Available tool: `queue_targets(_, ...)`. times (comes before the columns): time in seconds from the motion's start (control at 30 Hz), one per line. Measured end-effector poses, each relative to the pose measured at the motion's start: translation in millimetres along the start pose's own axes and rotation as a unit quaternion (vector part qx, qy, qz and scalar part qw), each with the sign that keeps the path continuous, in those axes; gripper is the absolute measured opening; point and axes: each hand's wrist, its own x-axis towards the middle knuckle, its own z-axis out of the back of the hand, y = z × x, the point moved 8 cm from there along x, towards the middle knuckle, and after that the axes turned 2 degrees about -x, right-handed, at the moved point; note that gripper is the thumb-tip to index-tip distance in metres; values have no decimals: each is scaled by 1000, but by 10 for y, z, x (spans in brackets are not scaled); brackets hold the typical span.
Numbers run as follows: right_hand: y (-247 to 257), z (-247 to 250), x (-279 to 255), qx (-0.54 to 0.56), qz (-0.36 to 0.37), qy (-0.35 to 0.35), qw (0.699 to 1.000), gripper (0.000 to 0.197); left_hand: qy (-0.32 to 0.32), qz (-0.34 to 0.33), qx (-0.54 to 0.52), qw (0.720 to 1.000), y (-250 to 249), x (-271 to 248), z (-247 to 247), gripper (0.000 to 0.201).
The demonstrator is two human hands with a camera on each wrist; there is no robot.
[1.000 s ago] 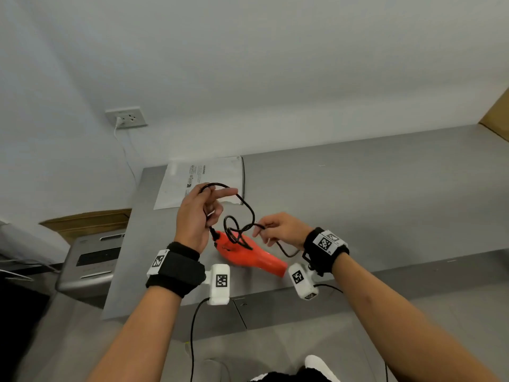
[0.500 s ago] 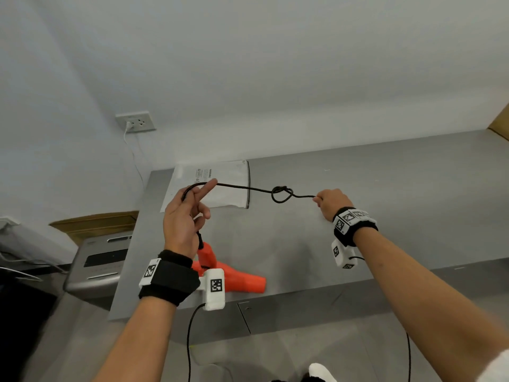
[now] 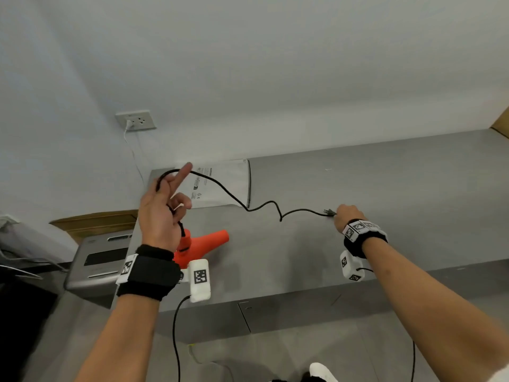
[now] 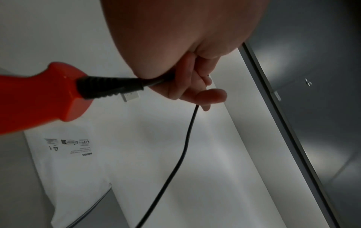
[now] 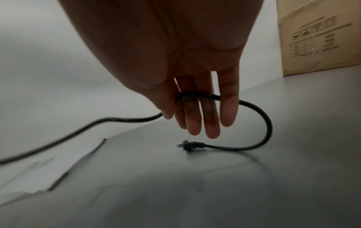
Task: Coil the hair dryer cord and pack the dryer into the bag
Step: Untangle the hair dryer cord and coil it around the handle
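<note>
Over the steel counter, your left hand curls round the black cord just above the orange hair dryer. Your right hand pinches the cord near the plug. Behind them the white bag lies flat.

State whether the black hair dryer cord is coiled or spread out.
Spread out: the black cord sags uncoiled between left hand and right hand.

On my feed, grey metal tabletop, white printed bag flat at its far left corner, cardboard box standing far right, orange hair dryer near left, resting or hanging I can't tell.
</note>
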Motion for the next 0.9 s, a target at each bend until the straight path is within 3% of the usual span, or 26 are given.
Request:
queue_targets(0.13, 535, 69, -95, 34, 69, 28, 997, 35, 58, 12, 66, 996, 165, -109, -314, 24)
queue_targets(0.23, 1107, 283, -348, 114, 179, 12, 977, 49, 81, 23, 81, 993, 267, -144, -399, 26)
queue_targets(0.33, 1727, 617, -859, 302, 323, -26, 896, 56, 105, 41, 86, 990, 355, -168, -423, 32)
queue_targets(0.43, 2161, 623, -1194, 395, 359, 35, 845, 52, 129, 63, 74, 987, 438, -227, -507, 36)
queue_targets(0.53, 2244, 559, -1183, 417, 322, 22, 850, 25, 134, 66, 71, 986, 505, -251, -566, 35)
queue_targets(0.63, 2141, 583, -1073, 479, 280, 9, 832, 25, 120, 71, 73, 988, 601, -258, -554, 34)
queue_targets(0.8, 1898, 944, -923, 466, 265, -136, 833, 28, 123, 82, 71, 986, 875, -304, -531, 34)
queue_targets(0.9, 1886, 892, -845, 353, 271, -132, 886, 34, 136, 97, 32, 985, 907, -303, -617, 37)
